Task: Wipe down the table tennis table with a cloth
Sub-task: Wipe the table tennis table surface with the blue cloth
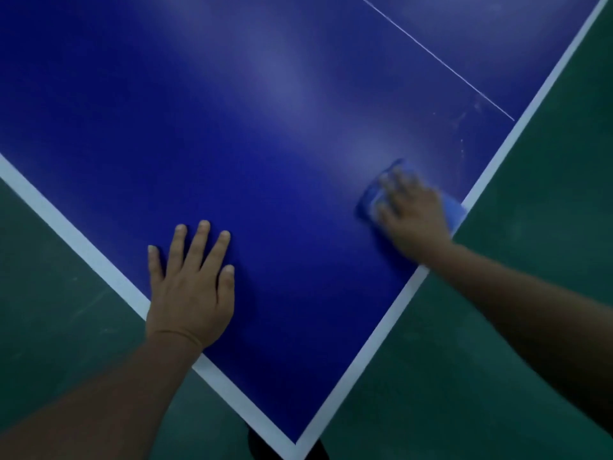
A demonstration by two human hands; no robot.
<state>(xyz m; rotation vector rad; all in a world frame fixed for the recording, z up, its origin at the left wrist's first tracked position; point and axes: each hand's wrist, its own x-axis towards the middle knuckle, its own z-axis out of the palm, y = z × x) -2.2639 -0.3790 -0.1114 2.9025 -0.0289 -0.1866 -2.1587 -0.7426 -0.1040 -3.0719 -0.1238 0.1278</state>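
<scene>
Here, pressing a blue cloth flat under the blurred, spread right hand near the table edge, left hand splayed beside its corner.

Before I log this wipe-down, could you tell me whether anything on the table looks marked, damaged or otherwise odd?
Yes: pale smudges and specks mar the table near its right edge, below the thin centre line. They look like unwiped residue or scuffs. The right hand presses the cloth just short of them; the left hand lies flat.
</scene>
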